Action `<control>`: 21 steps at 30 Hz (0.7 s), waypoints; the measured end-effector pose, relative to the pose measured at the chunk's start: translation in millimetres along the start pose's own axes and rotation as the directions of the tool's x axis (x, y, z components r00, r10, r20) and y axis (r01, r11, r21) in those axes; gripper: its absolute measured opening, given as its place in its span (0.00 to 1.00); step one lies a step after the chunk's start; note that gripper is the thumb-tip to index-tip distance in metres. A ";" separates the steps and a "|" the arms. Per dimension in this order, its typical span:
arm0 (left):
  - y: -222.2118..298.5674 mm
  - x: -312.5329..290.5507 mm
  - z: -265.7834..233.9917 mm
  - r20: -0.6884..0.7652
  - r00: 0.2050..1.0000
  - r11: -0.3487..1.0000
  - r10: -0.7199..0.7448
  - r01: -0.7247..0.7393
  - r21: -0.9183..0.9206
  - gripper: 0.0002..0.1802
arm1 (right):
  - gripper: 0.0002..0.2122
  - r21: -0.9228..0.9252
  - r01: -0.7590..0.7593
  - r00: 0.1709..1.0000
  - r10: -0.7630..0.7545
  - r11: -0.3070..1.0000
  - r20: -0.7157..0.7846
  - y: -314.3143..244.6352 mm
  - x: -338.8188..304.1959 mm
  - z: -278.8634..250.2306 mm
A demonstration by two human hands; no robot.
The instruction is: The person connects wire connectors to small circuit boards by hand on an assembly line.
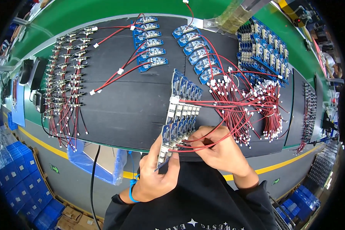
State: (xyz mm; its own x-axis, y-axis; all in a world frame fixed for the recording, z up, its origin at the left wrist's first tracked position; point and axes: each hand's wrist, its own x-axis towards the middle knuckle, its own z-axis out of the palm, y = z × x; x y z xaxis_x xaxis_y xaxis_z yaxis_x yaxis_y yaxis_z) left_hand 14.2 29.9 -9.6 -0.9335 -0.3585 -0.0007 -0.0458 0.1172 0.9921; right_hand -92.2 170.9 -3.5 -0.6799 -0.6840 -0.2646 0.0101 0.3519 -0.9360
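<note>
My left hand (159,172) grips the lower end of a blue circuit board panel (180,111), thumb on one side and fingers on the other. The panel stands tilted above the bench, and rows of white connectors run along it. Several red-and-black cables (207,103) run from it to the right. Close against its lower right edge, my right hand (218,147) pinches a red-and-black cable (209,135); the fingertips partly hide its end. Beyond that hand lie two bundles of cables with white plugs (234,111).
The black bench mat (122,107) carries two columns of blue boards (149,42), rows of cabled boards (71,73) at left and a stack of board panels (262,50) at far right. A metal post (237,17) rises behind. Blue crates (23,176) stand on the floor, lower left.
</note>
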 end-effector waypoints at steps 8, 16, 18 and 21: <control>6.2 2.1 4.6 -0.021 0.999 0.998 0.048 -0.047 0.035 0.27 | 0.03 0.146 -0.060 0.995 0.048 0.987 0.090 4.8 10.4 -3.1; 8.2 7.1 0.5 0.018 1.000 0.996 0.004 -0.005 0.094 0.26 | 0.02 0.113 -0.096 0.979 0.074 0.989 0.189 7.6 13.8 -9.3; -2.2 -1.1 -0.3 -0.050 0.992 0.989 -0.118 0.113 -0.096 0.25 | 0.02 0.051 -0.046 0.986 0.038 0.998 0.160 8.3 11.4 -13.5; -1.8 -3.3 -4.6 -0.036 0.984 0.978 -0.173 0.167 -0.126 0.25 | 0.06 0.095 0.014 0.986 -0.030 0.995 0.163 8.6 1.2 -30.5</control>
State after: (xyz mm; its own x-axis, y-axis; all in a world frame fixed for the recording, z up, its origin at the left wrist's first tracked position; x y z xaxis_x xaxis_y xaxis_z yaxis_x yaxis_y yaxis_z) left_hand 19.0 26.6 -10.7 -0.8983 -0.4062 -0.1674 -0.1557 -0.0619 0.9859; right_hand -115.3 192.6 -4.7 -0.5514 -0.7890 -0.2709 0.0699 0.2799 -0.9575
